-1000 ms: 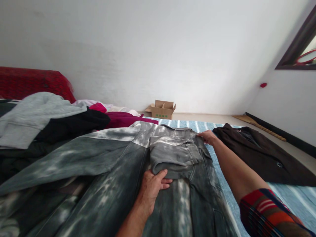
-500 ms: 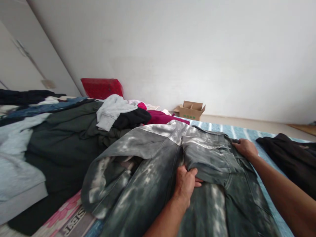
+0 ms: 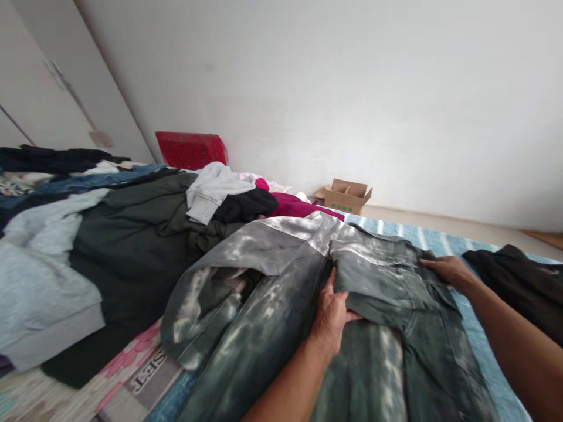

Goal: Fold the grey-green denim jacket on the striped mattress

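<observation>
A grey-green tie-dyed jacket (image 3: 272, 316) lies spread before me, one sleeve reaching out to the left. Its other sleeve (image 3: 373, 275) is folded across the body. My left hand (image 3: 331, 319) is closed at the lower corner of that folded sleeve; the thumb is apart from the fingers, and some fingertips are hidden by cloth. At the upper right edge of the jacket, by the shoulder, my right hand (image 3: 448, 271) grips the fabric, with its thumb out of sight.
Left lies a heap with a dark green garment (image 3: 132, 252) and a light grey sweatshirt (image 3: 48, 299). A black garment (image 3: 519, 281) rests right on the blue striped sheet (image 3: 472, 310). Behind are an open cardboard box (image 3: 343, 199), a red case (image 3: 191, 149) and a white wall (image 3: 352, 88).
The view has shifted slightly, so the scene sits further right. My left hand's fingers now reach further up along the folded sleeve's edge. My right hand stays by the shoulder.
</observation>
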Motion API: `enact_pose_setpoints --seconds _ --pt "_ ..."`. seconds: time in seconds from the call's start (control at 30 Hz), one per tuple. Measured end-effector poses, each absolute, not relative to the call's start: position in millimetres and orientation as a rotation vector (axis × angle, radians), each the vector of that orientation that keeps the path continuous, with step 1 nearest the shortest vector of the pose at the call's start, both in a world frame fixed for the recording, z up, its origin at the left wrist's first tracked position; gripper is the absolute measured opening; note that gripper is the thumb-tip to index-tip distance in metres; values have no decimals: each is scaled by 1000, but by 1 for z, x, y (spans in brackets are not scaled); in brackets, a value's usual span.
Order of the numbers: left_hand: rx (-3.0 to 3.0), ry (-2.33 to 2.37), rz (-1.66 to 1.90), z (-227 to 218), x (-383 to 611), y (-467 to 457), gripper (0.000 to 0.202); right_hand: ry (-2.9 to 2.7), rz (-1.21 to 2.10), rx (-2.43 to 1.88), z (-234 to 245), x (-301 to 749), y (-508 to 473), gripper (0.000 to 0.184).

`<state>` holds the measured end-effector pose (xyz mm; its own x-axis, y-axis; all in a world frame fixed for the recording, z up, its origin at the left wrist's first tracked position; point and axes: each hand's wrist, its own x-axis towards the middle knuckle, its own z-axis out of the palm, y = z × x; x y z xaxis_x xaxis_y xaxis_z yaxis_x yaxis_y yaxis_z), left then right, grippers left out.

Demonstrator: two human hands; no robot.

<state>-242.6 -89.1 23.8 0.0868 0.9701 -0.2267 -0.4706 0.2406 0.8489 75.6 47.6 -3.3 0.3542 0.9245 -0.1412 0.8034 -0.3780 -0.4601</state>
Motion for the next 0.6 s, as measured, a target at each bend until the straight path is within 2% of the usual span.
enact_pose_setpoints --seconds 0.1,0.2,0.43,0.6 --pt "762 827 1264 27 -244 -86 75 -1566 358 -2344 0 67 44 28" --pt "781 792 1314 27 -247 -80 69 -1577 203 -2410 1 60 43 32" --pt "624 1075 1252 20 -248 -72 59 -1633 -27 -2517 16 45 37 42" --pt "654 1129 1234 29 -247 -75 59 -1970 -143 -2335 34 26 34 30"
